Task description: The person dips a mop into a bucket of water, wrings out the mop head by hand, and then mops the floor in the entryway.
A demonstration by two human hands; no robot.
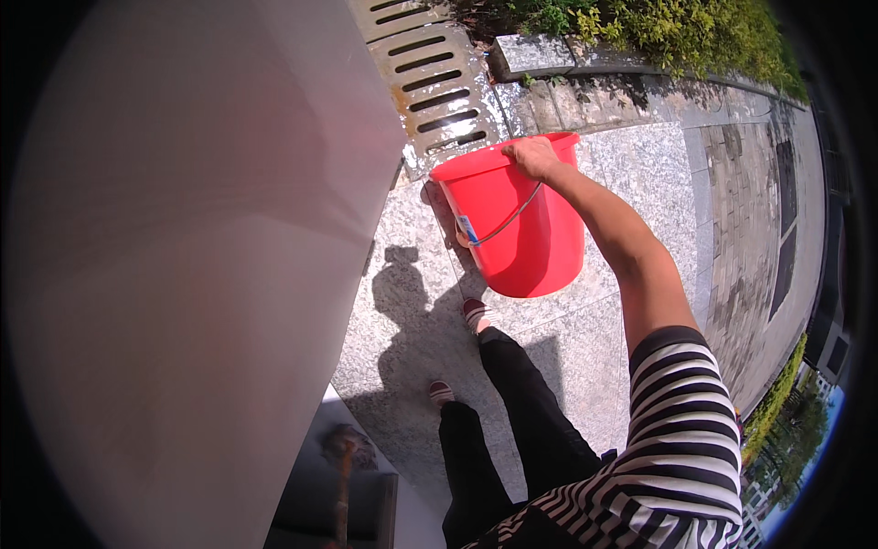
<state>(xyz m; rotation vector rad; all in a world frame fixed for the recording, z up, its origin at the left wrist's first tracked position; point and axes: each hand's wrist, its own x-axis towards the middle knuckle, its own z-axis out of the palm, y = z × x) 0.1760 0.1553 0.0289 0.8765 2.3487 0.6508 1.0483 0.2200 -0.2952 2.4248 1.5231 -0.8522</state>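
Note:
My right hand (pixel 534 159) grips the near rim of a red plastic bucket (pixel 528 237). Its mouth is tipped away from me, towards a slotted drain cover (pixel 439 89). The wire handle (pixel 511 223) hangs down against the bucket's side, where a small blue-and-white label (pixel 467 230) sits. What the bucket holds is hidden. Wet, shining patches lie on the drain cover and the stone beside it. My left hand is out of view.
A large grey panel (pixel 206 261) fills the left side. A mop (pixel 346 449) with a wooden handle stands at lower left. Speckled stone paving (pixel 590 357) lies underfoot. A stone curb (pixel 535 55) edges the shrubs (pixel 658 31) beyond the drain.

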